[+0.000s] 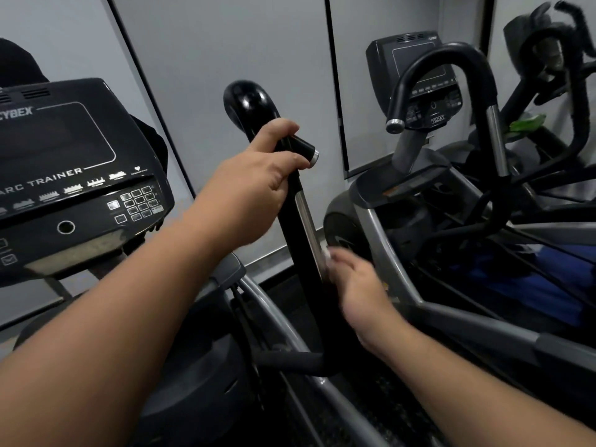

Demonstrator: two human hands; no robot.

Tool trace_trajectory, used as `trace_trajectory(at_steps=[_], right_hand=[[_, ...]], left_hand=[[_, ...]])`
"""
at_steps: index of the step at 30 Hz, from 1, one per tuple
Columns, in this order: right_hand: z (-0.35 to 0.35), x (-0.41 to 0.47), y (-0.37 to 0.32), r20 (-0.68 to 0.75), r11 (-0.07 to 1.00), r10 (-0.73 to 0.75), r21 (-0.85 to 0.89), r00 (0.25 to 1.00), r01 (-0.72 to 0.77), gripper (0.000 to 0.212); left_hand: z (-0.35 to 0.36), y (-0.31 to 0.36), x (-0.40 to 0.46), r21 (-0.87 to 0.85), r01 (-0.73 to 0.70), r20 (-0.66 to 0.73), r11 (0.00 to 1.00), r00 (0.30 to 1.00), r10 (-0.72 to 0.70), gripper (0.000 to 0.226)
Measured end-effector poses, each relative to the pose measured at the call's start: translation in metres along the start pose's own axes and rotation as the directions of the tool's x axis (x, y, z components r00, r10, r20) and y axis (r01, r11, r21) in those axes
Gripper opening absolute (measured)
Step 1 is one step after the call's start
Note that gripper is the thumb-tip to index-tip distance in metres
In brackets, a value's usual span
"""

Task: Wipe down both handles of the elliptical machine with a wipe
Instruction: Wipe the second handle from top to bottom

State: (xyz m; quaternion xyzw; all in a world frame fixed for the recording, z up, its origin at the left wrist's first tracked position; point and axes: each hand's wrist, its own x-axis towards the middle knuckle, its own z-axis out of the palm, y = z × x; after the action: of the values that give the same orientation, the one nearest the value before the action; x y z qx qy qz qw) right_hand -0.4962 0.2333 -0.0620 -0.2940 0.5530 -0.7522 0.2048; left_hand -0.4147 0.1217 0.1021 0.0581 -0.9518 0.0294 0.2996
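- Handle [292, 221], the black upright bar with a silver strip down its right side, stands mid-scene, its glossy curved top [250, 104] above and a short capped stub [304, 150] sticking out to the right.
- Console [77, 175] sits at far left, marked ARC TRAINER, with a keypad on its lower right; it is apart from both hands.
- Left hand [258, 182] grips the handle high up, fingers curled round the bar just under the curved top, thumb by the stub. I judge it is there to steady the bar so it does not swing while being rubbed.
- Right hand [351, 285] is lower on the same bar, blurred, fingers bent against its right side. A small white scrap, likely the wipe [326, 253], shows at the fingertips, pressed to the silver strip; how tightly it is held I cannot tell.
- My reading: the wiping is working along this handle's shaft, and I cannot tell if the other handle is done.
- Second machine [419, 91] stands further right, with its own looped handle, untouched.
- Something green [525, 122] lies on gear at far right, too blurred to name.
- No containers are in view.
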Motion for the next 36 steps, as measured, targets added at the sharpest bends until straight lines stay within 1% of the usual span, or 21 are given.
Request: trace_trajectory(at_steps=[1, 2, 3, 5, 7, 8, 11, 12, 14, 16, 18, 19, 21, 22, 24, 27, 29, 30, 33, 35, 36], right_hand=[[-0.004, -0.009, 0.01, 0.005, 0.999, 0.054, 0.006, 0.999, -0.054, 0.022], [-0.008, -0.012, 0.014, 0.008, 0.996, 0.091, 0.005, 0.996, -0.091, 0.021], [-0.01, -0.011, 0.013, 0.0, 0.996, 0.094, 0.0, 0.996, -0.094, 0.02], [-0.009, -0.004, -0.002, -0.016, 1.0, 0.025, -0.017, 1.0, -0.026, 0.022], [-0.008, -0.002, -0.007, -0.019, 0.999, -0.009, -0.034, 1.0, 0.009, 0.026], [-0.01, -0.005, -0.002, -0.022, 0.997, 0.006, -0.072, 1.0, -0.008, 0.027], [-0.014, -0.019, 0.026, -0.019, 0.974, 0.166, -0.154, 0.986, -0.167, 0.03], [-0.014, -0.021, 0.029, -0.037, 0.969, 0.185, -0.158, 0.982, -0.189, 0.032], [-0.012, -0.022, 0.027, -0.105, 0.981, 0.149, -0.111, 0.983, -0.161, 0.032], [-0.01, -0.029, 0.029, -0.14, 0.99, 0.119, -0.064, 0.983, -0.129, 0.03], [-0.009, -0.039, 0.041, -0.167, 0.988, 0.106, -0.092, 0.98, -0.123, 0.024], [-0.009, -0.041, 0.044, -0.208, 0.987, 0.084, -0.117, 0.974, -0.111, 0.019], [-0.009, -0.036, 0.039, -0.311, 0.989, -0.023, -0.148, 0.95, -0.025, 0.006], [-0.006, -0.032, 0.031, -0.337, 0.989, -0.075, -0.142, 0.939, 0.028, 0.006], [0.002, -0.033, 0.018, -0.322, 0.982, -0.166, -0.145, 0.932, 0.124, 0.01], [0.008, -0.053, 0.021, -0.234, 0.899, -0.303, -0.393, 0.924, 0.195, 0.021], [0.009, -0.055, 0.02, -0.181, 0.841, -0.359, -0.488, 0.916, 0.234, 0.022], [0.01, -0.05, 0.017, -0.158, 0.807, -0.407, -0.524, 0.899, 0.273, 0.02], [0.014, -0.028, -0.002, -0.064, 0.622, -0.558, -0.692, 0.827, 0.367, 0.014], [0.01, -0.032, 0.004, -0.008, 0.528, -0.586, -0.763, 0.81, 0.374, 0.016], [0.006, -0.04, 0.017, 0.006, 0.506, -0.58, -0.781, 0.814, 0.367, 0.018]], left_hand=[[0.003, 0.004, -0.005, 0.09, -0.016, -0.028, 0.996, 0.999, 0.018, 0.037], [0.009, 0.007, -0.011, 0.183, -0.058, -0.046, 0.981, 0.997, 0.068, 0.036], [0.014, 0.01, -0.019, 0.252, -0.118, -0.037, 0.961, 0.991, 0.131, 0.034], [0.025, 0.013, -0.035, 0.302, -0.192, 0.04, 0.934, 0.981, 0.188, 0.03], [0.033, 0.014, -0.044, 0.341, -0.202, 0.112, 0.918, 0.979, 0.173, 0.027], [0.035, 0.013, -0.046, 0.352, -0.2, 0.137, 0.914, 0.977, 0.161, 0.028], [0.037, 0.007, -0.045, 0.337, -0.232, 0.248, 0.912, 0.957, 0.151, 0.053], [0.037, 0.007, -0.044, 0.325, -0.243, 0.277, 0.914, 0.949, 0.154, 0.059], [0.037, 0.005, -0.042, 0.304, -0.251, 0.301, 0.919, 0.941, 0.157, 0.064], [0.038, 0.003, -0.039, 0.267, -0.237, 0.303, 0.934, 0.941, 0.152, 0.063], [0.039, 0.002, -0.038, 0.244, -0.234, 0.302, 0.941, 0.941, 0.156, 0.061], [0.04, 0.001, -0.038, 0.244, -0.237, 0.3, 0.94, 0.941, 0.159, 0.061], [0.041, 0.002, -0.038, 0.245, -0.232, 0.29, 0.941, 0.944, 0.157, 0.059], [0.041, 0.002, -0.039, 0.243, -0.222, 0.283, 0.944, 0.947, 0.15, 0.059], [0.042, 0.004, -0.039, 0.244, -0.208, 0.273, 0.947, 0.952, 0.139, 0.058], [0.043, 0.004, -0.041, 0.259, -0.203, 0.271, 0.944, 0.954, 0.131, 0.059], [0.043, 0.004, -0.044, 0.259, -0.213, 0.255, 0.942, 0.956, 0.147, 0.06], [0.042, 0.005, -0.045, 0.255, -0.211, 0.247, 0.944, 0.958, 0.147, 0.06], [0.042, 0.005, -0.047, 0.266, -0.205, 0.221, 0.942, 0.964, 0.148, 0.06], [0.04, 0.004, -0.05, 0.26, -0.22, 0.159, 0.94, 0.97, 0.183, 0.058], [0.036, 0.002, -0.051, 0.252, -0.221, 0.118, 0.942, 0.973, 0.196, 0.057]])
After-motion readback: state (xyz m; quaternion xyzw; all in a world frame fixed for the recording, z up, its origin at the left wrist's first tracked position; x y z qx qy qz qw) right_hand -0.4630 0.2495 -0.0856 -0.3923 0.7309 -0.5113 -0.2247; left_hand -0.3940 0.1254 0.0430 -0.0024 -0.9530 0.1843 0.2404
